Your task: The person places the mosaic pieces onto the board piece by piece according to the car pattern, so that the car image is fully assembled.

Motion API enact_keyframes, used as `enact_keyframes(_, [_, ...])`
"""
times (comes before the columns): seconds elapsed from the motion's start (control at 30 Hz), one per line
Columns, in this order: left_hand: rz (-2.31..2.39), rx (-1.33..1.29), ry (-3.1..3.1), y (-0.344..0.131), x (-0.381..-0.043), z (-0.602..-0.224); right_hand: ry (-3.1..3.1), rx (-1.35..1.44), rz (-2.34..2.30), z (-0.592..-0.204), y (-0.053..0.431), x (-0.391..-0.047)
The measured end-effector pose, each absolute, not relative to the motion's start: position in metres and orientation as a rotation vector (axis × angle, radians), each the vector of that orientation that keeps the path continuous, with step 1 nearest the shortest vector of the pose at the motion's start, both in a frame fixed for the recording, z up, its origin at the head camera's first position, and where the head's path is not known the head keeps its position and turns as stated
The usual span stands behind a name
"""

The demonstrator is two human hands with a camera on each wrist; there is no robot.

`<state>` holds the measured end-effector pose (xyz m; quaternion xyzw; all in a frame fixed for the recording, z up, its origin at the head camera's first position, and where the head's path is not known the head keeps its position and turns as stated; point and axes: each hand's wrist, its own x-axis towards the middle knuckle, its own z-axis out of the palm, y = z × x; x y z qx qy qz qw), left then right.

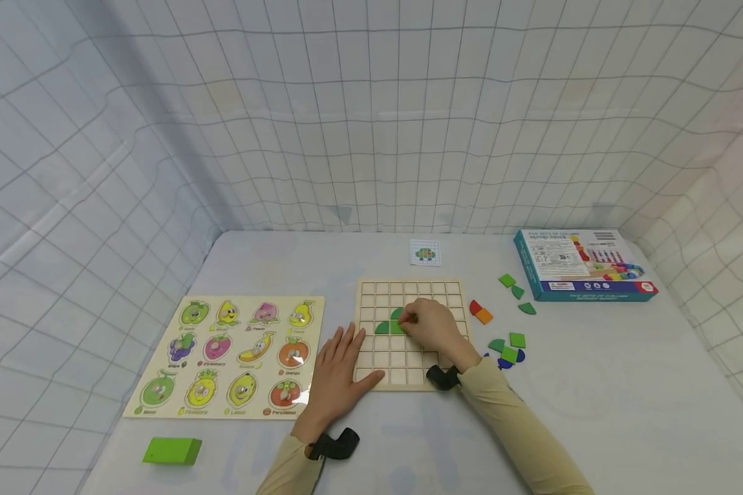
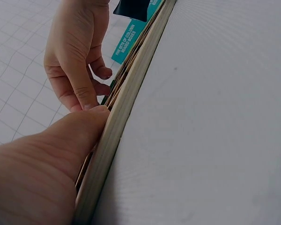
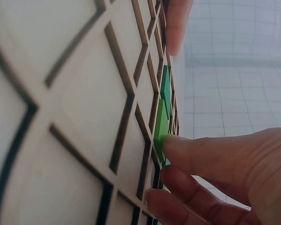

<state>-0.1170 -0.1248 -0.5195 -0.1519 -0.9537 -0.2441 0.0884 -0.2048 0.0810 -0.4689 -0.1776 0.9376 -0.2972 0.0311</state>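
A wooden grid board (image 1: 380,381) lies in front of me, with a few green tiles set in its cells. My left hand (image 1: 336,381) rests spread at the board's left edge, its thumb along the front-left corner; the left wrist view shows the thumb against the rim. Over the middle of the board is my right hand (image 1: 433,326), with thumb and fingers brought together at a light green square tile (image 3: 161,124). The thumb tip touches that tile. A darker green quarter-circle tile (image 1: 382,328) sits to its left and another quarter-circle tile (image 1: 396,313) behind it, partly covered by my fingers.
Right of the board lie a red quarter tile (image 1: 475,307), an orange square (image 1: 484,316) and several loose green and blue tiles. A pattern card (image 1: 425,253) lies behind it. A fruit puzzle board (image 1: 217,368), green block (image 1: 170,451) and bead box (image 1: 588,265) flank it.
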Motion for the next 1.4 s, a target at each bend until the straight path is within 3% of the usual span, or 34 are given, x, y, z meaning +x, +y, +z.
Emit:
enact_keyframes(0.3, [-0.728,-0.459,-2.823,-0.123,-0.118,-0.52,2.858,-0.485,-0.968,-0.462,0.099,-0.201])
enact_keyframes(0.57, [-0.732,-0.441,-2.807,-0.125,-0.116,-0.521,2.902,-0.507,-1.056,-0.454,0.149,-0.2])
enact_keyframes(0.87, [-0.737,-0.451,-2.809,-0.127,-0.116,-0.522,2.977,-0.218,-0.922,-0.458,0.201,-0.204])
enact_keyframes(1.4, [-0.74,-0.46,-2.814,-0.125,-0.117,-0.521,2.937,-0.038,-0.886,-0.469,0.211,-0.207])
